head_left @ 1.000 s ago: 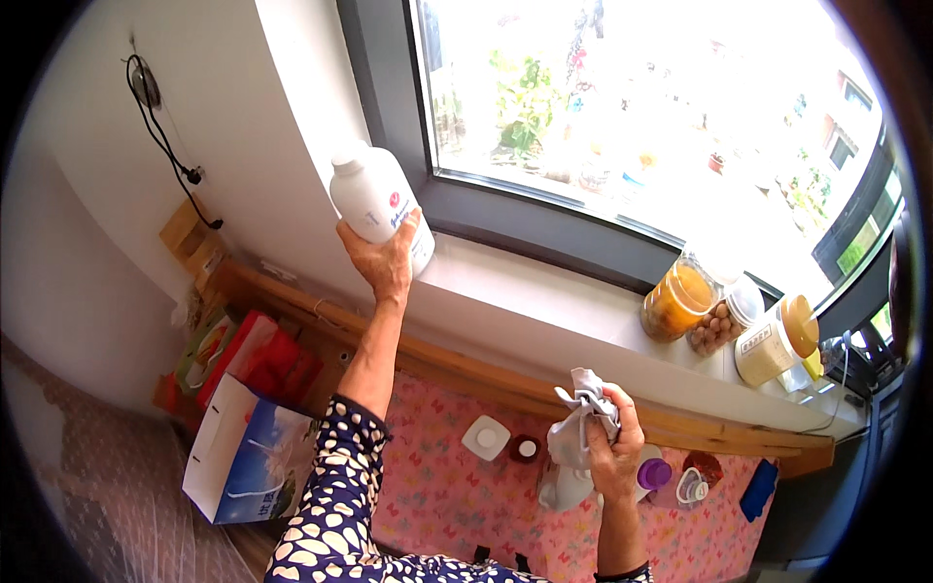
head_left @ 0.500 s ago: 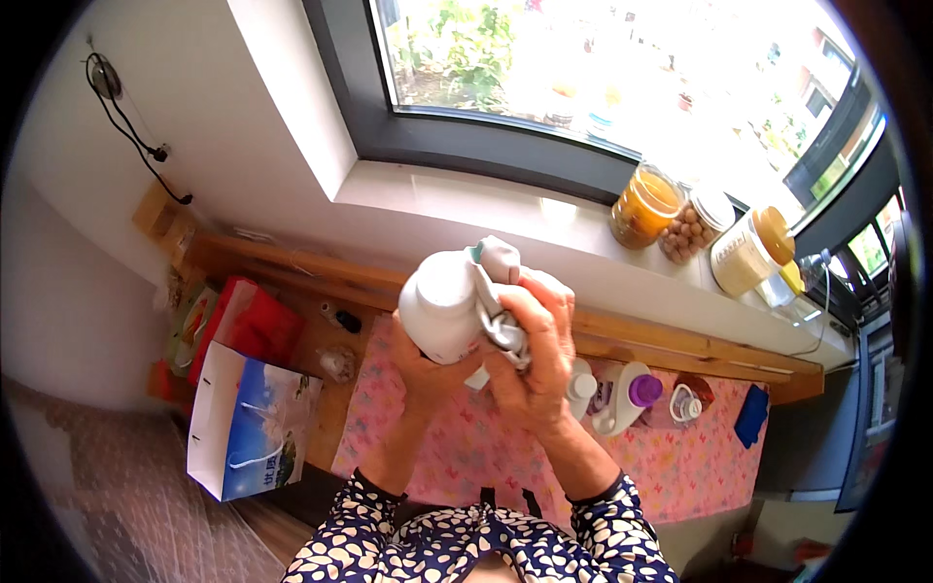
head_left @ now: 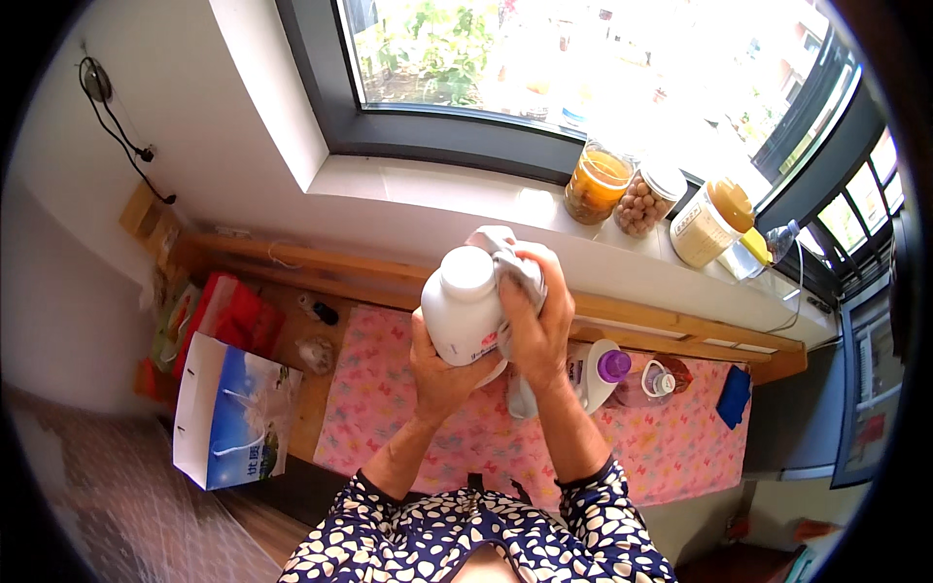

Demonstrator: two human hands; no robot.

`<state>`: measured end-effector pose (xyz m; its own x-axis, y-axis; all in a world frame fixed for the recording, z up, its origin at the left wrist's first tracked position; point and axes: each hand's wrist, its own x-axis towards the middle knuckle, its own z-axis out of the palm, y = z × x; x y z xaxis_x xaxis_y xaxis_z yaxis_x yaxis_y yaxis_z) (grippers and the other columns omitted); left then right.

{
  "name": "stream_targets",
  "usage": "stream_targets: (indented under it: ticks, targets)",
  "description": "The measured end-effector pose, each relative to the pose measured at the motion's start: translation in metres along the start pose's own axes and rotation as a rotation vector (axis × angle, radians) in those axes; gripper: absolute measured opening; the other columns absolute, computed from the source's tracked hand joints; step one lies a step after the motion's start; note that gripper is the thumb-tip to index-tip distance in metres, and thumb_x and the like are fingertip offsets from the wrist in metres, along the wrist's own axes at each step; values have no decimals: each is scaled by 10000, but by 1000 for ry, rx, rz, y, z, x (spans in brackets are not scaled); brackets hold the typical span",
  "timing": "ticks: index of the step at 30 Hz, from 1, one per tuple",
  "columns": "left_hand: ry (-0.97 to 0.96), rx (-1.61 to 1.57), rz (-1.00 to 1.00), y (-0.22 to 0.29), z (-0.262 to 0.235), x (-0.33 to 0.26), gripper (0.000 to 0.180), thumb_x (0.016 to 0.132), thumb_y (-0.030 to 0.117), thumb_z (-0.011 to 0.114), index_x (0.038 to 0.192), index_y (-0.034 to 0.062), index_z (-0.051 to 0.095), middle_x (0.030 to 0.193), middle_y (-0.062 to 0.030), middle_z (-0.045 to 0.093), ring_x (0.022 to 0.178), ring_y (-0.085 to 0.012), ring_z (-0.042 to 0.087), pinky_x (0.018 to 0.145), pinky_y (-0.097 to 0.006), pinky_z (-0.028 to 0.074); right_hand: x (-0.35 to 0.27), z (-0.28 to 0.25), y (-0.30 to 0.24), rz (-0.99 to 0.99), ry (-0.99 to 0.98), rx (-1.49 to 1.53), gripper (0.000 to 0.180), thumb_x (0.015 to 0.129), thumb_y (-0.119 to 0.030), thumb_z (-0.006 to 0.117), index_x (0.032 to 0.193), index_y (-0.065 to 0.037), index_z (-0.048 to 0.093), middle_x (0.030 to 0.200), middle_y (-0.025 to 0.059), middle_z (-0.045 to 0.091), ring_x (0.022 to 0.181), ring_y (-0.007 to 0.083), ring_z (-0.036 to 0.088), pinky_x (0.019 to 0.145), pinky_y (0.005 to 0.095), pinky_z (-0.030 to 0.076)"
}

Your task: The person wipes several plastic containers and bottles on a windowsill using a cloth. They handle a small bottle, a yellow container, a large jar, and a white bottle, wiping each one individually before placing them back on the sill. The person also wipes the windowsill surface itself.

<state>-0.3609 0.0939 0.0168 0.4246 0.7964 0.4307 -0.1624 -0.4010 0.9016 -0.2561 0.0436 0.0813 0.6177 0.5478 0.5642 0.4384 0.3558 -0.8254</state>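
White and capped, one plastic bottle point(head_left: 457, 321) is held over one pink patterned tablecloth point(head_left: 389, 408), the left hand point(head_left: 442, 379) with fingers clamped around it, the right hand point(head_left: 539, 335) with fingers clamped on one crumpled grey cloth point(head_left: 523, 272) against it. Beyond, one clear, brown-filled jar point(head_left: 641, 204) stands on the white windowsill point(head_left: 418, 185).

Seen from mid-view, a pink patterned cloth point(head_left: 369, 394) covers much of the wooden desk point(head_left: 311, 410). On it, toward four o'clock, are a purple-capped white bottle point(head_left: 595, 379) and, near it, a clear bottle point(head_left: 638, 391); a blue cloth point(head_left: 734, 396) lies farther out. On bare wood, a small black object point(head_left: 327, 316) lies toward nine o'clock, a clear-wrapped bundle point(head_left: 315, 356) just below.
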Motion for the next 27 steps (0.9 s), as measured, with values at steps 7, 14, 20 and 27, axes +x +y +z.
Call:
stream_targets:
  ticks: [7, 14, 20, 27]
  targets:
    - [50, -243, -166, -10, 20, -12, 648, 649, 165, 848, 1133, 40, 434, 1058, -110, 601, 953, -203, 612, 810, -348, 512, -63, -17, 14, -535, -95, -373, 224, 798, -104, 641, 990, -8, 579, 1184, 204, 550, 1143, 410, 507, 942, 500, 430]
    - [-4, 79, 157, -4, 17, -20, 677, 605, 119, 861, 1138, 32, 454, 1028, -150, 613, 909, -267, 629, 774, -391, 518, -19, -54, -42, -182, 76, -158, 297, 746, 10, 632, 1039, 0, 586, 1082, 185, 573, 1030, 317, 556, 883, 394, 449]
    - [-26, 99, 215, -11, 17, -28, 705, 581, 138, 876, 1142, 30, 464, 1030, -168, 615, 893, -301, 636, 742, -398, 524, -6, -53, -26, -81, -285, -56, 257, 773, 29, 612, 1023, -23, 584, 1010, 126, 607, 920, 251, 599, 802, 317, 469]
    - [-62, 108, 181, -13, 14, -35, 689, 588, 132, 870, 1133, 28, 461, 1020, -169, 621, 872, -308, 645, 727, -402, 530, -1, -41, -14, 514, -22, 381, 154, 900, -77, 584, 1039, -14, 563, 913, 24, 598, 839, 97, 537, 749, 245, 451]
